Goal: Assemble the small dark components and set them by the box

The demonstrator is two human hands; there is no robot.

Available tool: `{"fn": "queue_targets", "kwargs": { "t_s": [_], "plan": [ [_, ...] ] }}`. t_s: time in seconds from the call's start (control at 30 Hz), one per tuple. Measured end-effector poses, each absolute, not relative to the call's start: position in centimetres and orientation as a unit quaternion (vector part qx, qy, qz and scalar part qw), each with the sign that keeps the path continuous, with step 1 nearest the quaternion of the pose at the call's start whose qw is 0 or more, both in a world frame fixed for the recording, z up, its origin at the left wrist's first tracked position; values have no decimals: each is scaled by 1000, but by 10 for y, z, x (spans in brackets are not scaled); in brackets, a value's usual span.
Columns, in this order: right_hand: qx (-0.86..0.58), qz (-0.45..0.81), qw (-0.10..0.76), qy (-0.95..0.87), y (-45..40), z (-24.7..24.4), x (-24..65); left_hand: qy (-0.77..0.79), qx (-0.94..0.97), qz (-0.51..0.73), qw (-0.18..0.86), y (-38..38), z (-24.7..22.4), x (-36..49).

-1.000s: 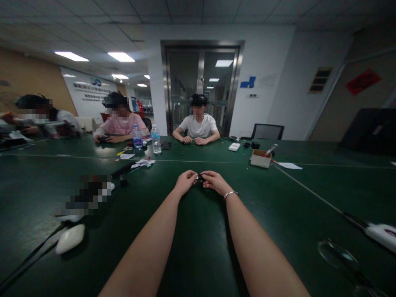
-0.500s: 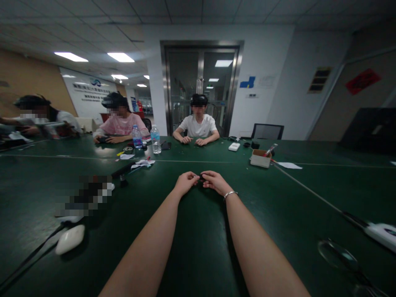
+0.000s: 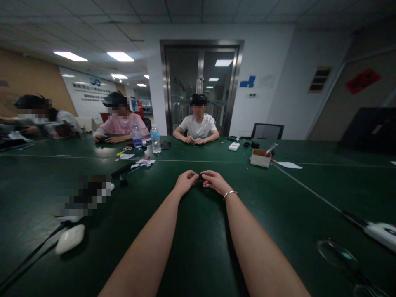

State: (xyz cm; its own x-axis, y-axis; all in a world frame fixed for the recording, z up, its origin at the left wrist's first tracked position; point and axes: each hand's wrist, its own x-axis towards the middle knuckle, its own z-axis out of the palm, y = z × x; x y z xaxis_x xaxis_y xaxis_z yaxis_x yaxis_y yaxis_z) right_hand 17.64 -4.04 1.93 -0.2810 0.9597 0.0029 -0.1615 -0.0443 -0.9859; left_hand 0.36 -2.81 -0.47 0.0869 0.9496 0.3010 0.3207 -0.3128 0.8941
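Note:
Both arms stretch out over the green table [image 3: 201, 247], and the hands meet near its middle. A small dark object [image 3: 200, 176] shows between the fingertips; its kind is too small to make out. My right hand [image 3: 215, 182], with a silver bracelet [image 3: 230, 194] at the wrist, pinches it between thumb and fingers. My left hand [image 3: 186, 182] is closed in a pinch just beside it, its fingertips at or against the object. Whether the left fingers grip it too is hidden.
Left lie a white rounded case [image 3: 70, 240] and a blurred-out device; right, glasses [image 3: 338, 253] and a white device [image 3: 382, 235]. Farther off stand water bottles [image 3: 155, 140], a small box [image 3: 260, 159] and paper scraps [image 3: 142, 163]. Several people sit around the table, one directly opposite [image 3: 198, 126].
My hands stay nearly in place, with only a slight shift of the left fingers. The person opposite has brought their hands closer together.

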Motion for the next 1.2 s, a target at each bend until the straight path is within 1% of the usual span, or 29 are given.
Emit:
{"fn": "queue_targets", "kwargs": {
  "t_s": [0.27,0.5,0.87,1.2],
  "plan": [
    [-385,609,461,-518,-39,18,176,483,686,464,284,-36,0,2],
    [-386,609,458,-519,-41,21,176,481,676,473,296,-33,-1,2],
    [-383,609,456,-524,-40,19,176,501,676,440,314,-31,-1,1],
    [-363,610,464,-530,-37,15,177,517,690,417,289,-35,1,2]
  ]
}}
